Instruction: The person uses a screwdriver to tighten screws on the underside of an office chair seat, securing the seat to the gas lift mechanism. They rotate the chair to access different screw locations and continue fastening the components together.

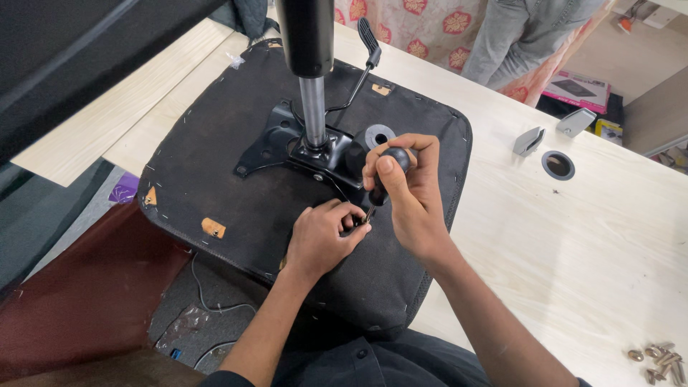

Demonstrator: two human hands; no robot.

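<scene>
An upturned office chair seat (236,150) with black fabric underside lies on a light wooden table (573,236). A black metal mechanism plate (276,140) with a gas cylinder (313,107) and a lever (365,50) is bolted to it. My right hand (405,193) grips the black handle of a screwdriver (387,172), held upright with its tip at the plate's near corner. My left hand (322,233) pinches at the screwdriver tip, fingers steadying a small fastener there, which is mostly hidden.
Several loose bolts (659,362) lie at the table's front right. Two grey brackets (529,140) and a round cable hole (557,165) sit at the back right. Another person in grey trousers (516,43) stands beyond the table. A cable lies on the floor at left.
</scene>
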